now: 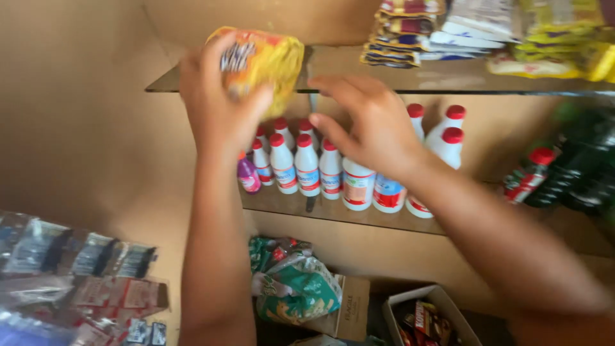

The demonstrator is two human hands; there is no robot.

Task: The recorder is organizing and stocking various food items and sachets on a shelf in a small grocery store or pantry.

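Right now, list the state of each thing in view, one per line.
Left hand: gripping the yellow snack packet at the glass shelf.
Right hand: open, empty.
White bottles: upright, red caps on.
Cardboard box: open.

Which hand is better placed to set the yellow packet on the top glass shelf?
Left. The left hand already grips the yellow packet at the level of the glass shelf, over its bare end. The right hand is empty, fingers spread, lower down in front of the white bottles.
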